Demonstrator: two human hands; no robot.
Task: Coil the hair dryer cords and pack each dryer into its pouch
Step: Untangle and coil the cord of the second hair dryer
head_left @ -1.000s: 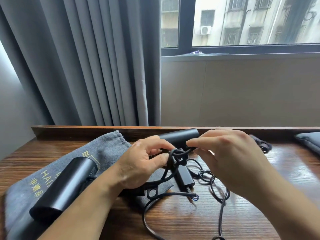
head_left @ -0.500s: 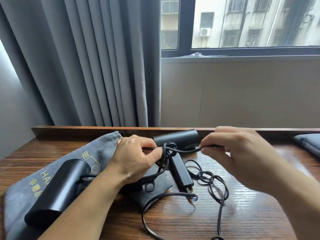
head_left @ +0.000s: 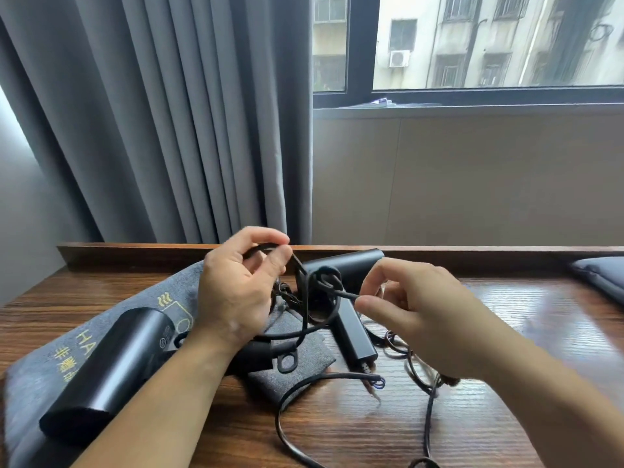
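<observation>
A black hair dryer (head_left: 111, 369) lies on a grey pouch (head_left: 44, 363) with yellow lettering at the left of the wooden table. A second black dryer (head_left: 347, 265) lies behind my hands, its handle (head_left: 354, 336) pointing towards me. My left hand (head_left: 236, 288) is raised and pinches the black cord (head_left: 317, 285) between thumb and fingers. My right hand (head_left: 415, 309) pinches the same cord just right of a knotted loop. The rest of the cord trails in loose loops (head_left: 418, 369) over the table, partly hidden by my right wrist.
A raised wooden ledge (head_left: 135, 253) runs along the back of the table (head_left: 337, 430), with grey curtains (head_left: 169, 113) and a window behind. A dark pouch (head_left: 601, 276) lies at the far right edge. A cord end with a small loop (head_left: 376, 381) rests on the wood.
My left hand has lifted and moved up-right with the cord. My right hand has dropped lower and nearer, pulling the knotted loop tighter between the hands.
</observation>
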